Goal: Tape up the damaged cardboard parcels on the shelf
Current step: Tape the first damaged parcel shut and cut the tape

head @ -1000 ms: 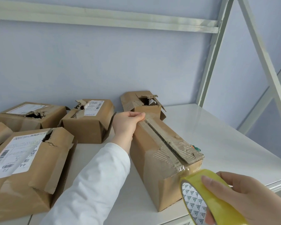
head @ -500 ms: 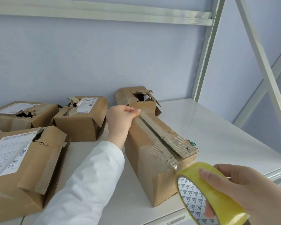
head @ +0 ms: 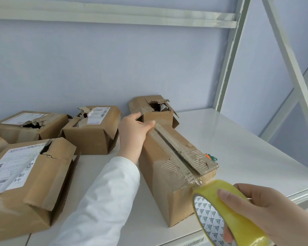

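A long torn cardboard parcel (head: 160,176) lies on the white shelf (head: 238,153), its top seam split and corrugation exposed. My left hand (head: 133,130) grips the parcel's far end, thumb pressed on a strip of clear tape that runs along the seam. My right hand (head: 267,213) holds a yellow tape roll (head: 226,215) at the parcel's near top corner. The tape stretches from the roll onto the box.
Several other damaged parcels stand on the shelf: one with a torn hole (head: 155,110) behind the long box, one with a label (head: 92,130), one at far left (head: 25,125), a large one (head: 30,185) near left. White shelf posts (head: 228,68) rise at right.
The view has shifted slightly. Both hands keep their hold; the tape roll stays at the parcel's near corner with the tape still drawn along the seam.
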The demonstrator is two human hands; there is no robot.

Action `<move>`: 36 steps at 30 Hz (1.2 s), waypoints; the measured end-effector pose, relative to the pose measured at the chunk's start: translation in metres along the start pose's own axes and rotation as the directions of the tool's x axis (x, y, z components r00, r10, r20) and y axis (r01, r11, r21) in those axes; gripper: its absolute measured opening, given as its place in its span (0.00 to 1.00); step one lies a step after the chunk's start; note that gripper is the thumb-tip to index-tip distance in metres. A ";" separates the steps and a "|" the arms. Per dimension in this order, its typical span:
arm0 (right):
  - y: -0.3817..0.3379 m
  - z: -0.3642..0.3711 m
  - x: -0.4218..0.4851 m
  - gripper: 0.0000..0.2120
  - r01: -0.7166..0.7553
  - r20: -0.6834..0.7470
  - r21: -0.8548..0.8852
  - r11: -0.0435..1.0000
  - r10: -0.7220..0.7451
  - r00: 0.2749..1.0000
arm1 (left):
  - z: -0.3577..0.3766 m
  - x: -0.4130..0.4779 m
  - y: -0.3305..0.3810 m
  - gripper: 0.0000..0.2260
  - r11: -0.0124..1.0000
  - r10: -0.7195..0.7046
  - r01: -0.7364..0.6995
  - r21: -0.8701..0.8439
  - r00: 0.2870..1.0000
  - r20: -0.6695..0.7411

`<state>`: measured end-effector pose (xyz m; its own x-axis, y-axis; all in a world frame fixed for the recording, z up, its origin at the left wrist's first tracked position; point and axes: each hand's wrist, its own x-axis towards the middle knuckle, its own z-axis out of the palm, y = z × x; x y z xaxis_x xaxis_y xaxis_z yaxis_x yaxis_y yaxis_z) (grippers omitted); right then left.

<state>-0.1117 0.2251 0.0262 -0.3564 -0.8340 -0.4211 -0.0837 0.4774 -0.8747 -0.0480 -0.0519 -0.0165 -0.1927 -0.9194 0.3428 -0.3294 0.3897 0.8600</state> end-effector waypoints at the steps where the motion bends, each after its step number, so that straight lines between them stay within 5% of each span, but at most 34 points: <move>1: -0.001 0.001 0.000 0.32 0.002 0.000 0.007 1.000 -0.002 1.000 | 0.000 0.000 -0.001 0.27 0.999 -0.043 0.043 -0.009 0.999 0.014; 3: 0.000 0.001 0.001 0.35 0.011 -0.009 0.010 1.000 -0.011 1.000 | 0.000 0.007 -0.009 0.26 0.969 -0.210 0.222 -0.112 0.972 0.109; 6: -0.001 0.001 0.001 0.30 0.016 -0.007 0.022 1.000 -0.016 1.000 | -0.004 0.012 -0.011 0.24 0.755 -0.452 0.576 -0.313 0.803 0.389; 11: -0.001 0.000 0.003 0.24 0.020 -0.027 0.030 0.999 -0.019 0.999 | -0.007 0.016 -0.011 0.19 0.666 -0.512 0.698 -0.262 0.684 0.520; 18: 0.000 0.001 0.007 0.14 0.014 -0.088 0.053 0.998 -0.010 0.996 | -0.016 0.023 -0.010 0.15 0.755 -0.529 0.655 -0.026 0.633 0.565; 27: 0.001 -0.001 0.012 0.13 0.031 -0.106 0.057 0.998 -0.025 0.994 | -0.012 0.025 -0.008 0.06 0.721 -0.531 0.692 -0.030 0.580 0.619; 30: 0.003 0.000 0.014 0.14 0.047 -0.109 0.044 0.998 -0.042 0.993 | -0.011 0.029 -0.005 0.06 0.791 -0.507 0.609 0.062 0.595 0.623; 36: 0.005 -0.002 0.016 0.14 0.035 -0.089 0.077 0.996 -0.028 0.996 | -0.015 0.037 0.018 0.13 0.949 -0.224 0.315 0.006 0.660 0.717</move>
<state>-0.1193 0.2147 0.0155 -0.4349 -0.8195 -0.3732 -0.0247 0.4252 -0.9048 -0.0470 -0.0796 0.0174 -0.7166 -0.6559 -0.2374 -0.3788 0.0802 0.9220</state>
